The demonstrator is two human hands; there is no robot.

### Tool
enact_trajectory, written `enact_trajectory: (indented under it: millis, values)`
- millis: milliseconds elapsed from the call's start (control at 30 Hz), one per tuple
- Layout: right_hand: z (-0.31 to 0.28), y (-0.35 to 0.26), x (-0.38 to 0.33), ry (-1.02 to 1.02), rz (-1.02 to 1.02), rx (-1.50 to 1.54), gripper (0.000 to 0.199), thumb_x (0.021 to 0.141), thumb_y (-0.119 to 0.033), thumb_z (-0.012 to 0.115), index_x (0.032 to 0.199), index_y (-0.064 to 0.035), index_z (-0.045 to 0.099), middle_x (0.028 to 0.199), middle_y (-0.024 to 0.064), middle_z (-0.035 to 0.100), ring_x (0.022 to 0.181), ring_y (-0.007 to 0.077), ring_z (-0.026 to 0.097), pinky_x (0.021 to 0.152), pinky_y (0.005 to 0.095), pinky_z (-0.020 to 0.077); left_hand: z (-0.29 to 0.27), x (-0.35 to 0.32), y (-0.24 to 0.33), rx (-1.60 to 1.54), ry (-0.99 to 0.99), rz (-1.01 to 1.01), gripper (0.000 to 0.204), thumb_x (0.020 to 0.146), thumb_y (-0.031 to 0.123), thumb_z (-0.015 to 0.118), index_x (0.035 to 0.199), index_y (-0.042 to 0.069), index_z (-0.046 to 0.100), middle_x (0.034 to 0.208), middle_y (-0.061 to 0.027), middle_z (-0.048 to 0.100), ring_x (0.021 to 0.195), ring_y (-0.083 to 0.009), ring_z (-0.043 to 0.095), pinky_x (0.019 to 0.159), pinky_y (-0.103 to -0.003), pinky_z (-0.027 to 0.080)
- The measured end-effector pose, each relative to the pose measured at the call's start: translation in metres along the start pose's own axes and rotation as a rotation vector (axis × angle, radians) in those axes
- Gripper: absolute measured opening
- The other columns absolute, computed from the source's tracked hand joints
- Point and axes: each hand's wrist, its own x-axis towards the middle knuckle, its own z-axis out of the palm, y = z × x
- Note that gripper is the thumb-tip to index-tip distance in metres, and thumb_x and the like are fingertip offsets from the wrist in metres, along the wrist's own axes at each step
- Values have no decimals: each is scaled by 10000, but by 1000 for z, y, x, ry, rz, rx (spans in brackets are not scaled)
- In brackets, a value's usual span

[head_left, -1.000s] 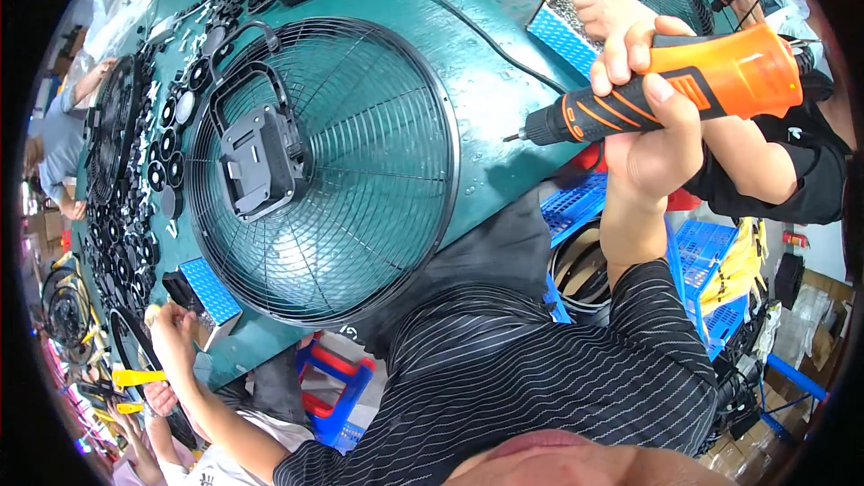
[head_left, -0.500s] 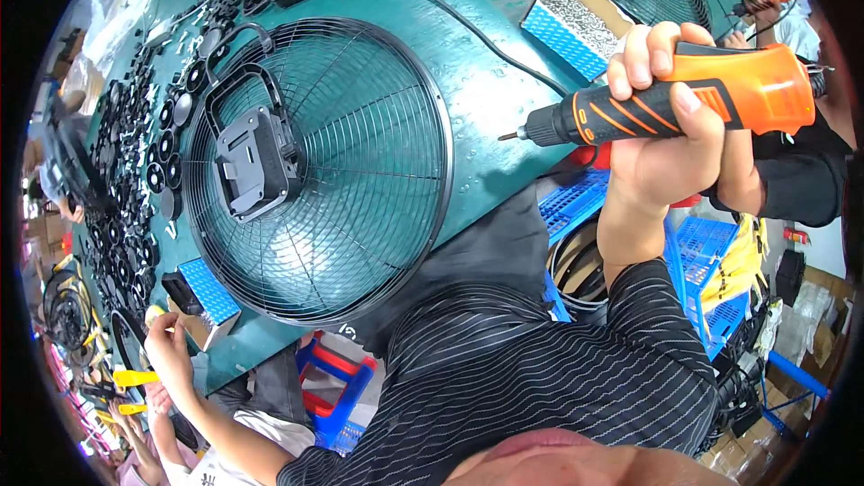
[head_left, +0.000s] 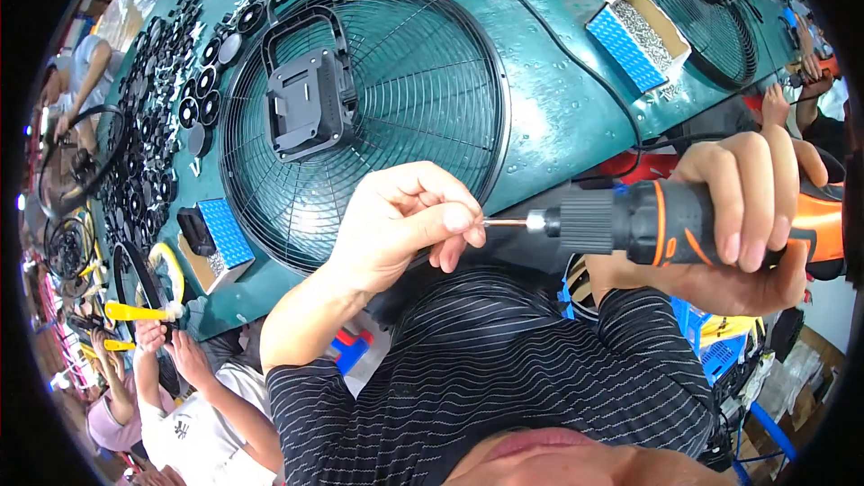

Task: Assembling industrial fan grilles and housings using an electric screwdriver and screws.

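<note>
My right hand (head_left: 742,207) grips an orange and black electric screwdriver (head_left: 589,221), which lies level and points left. Its thin bit (head_left: 509,222) reaches the fingertips of my left hand (head_left: 391,225). The left thumb and forefinger are pinched together at the bit's tip; whatever small thing they hold is hidden. Behind my left hand, a round black wire fan guard (head_left: 427,72) lies on the green table. A black rectangular housing (head_left: 310,106) with a looped bracket sits on the guard, left of its middle.
An open blue box of screws (head_left: 630,43) stands at the back right, a smaller box (head_left: 225,236) at the front left. Black round parts (head_left: 200,94) cover the table's left side. A cable (head_left: 562,45) crosses the table. Another guard (head_left: 697,22) lies far right. Co-workers' hands (head_left: 184,355) show lower left.
My left hand has come from the small box at the left to the bit's tip. The screwdriver has moved lower and nearer. The view has shifted, so the guard appears higher and further right.
</note>
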Motion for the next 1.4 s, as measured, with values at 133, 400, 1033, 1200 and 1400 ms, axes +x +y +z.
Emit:
enact_trajectory:
  millis: [133, 400, 1033, 1200, 1400]
  values:
    - [-10, 3, -5, -34, 6, -59, 479, 788, -83, 668, 1150, 57, 388, 846, 84, 502, 671, 165, 577, 642, 289, 534, -2, 7, -5, -54, -22, -29, 185, 911, 173, 692, 928, -3, 636, 777, -163, 667, 517, -155, 571, 450, -245, 440]
    - [-16, 2, -3, -37, 38, -66, 464, 787, -107, 679, 1138, 58, 425, 844, 78, 497, 690, 162, 581, 640, 295, 525, -2, 13, -1, 14, -35, -58, 199, 964, 172, 623, 900, -16, 629, 771, -153, 679, 515, -138, 571, 476, -244, 438]
    - [-29, -1, -7, 45, -17, -91, 456, 789, -104, 667, 1154, 49, 439, 808, 65, 488, 649, 151, 537, 589, 282, 500, 21, 37, 7, 184, 99, -302, 372, 1000, 316, 571, 789, 15, 627, 671, -101, 651, 462, -113, 536, 441, -230, 398]
    - [-33, -15, 0, 77, -36, -132, 439, 794, -88, 651, 1159, 56, 453, 799, 67, 486, 651, 144, 513, 592, 278, 456, 28, 52, 10, 152, 43, -299, 365, 1000, 319, 565, 850, -3, 647, 710, -127, 662, 485, -131, 538, 466, -241, 415]
    - [-23, -31, -7, 284, -95, -160, 444, 794, -84, 624, 1182, 42, 447, 761, 57, 451, 625, 147, 482, 561, 281, 438, 36, 55, 22, 344, -150, -214, 257, 974, 224, 603, 1001, -21, 677, 890, -112, 708, 623, -105, 595, 558, -235, 460]
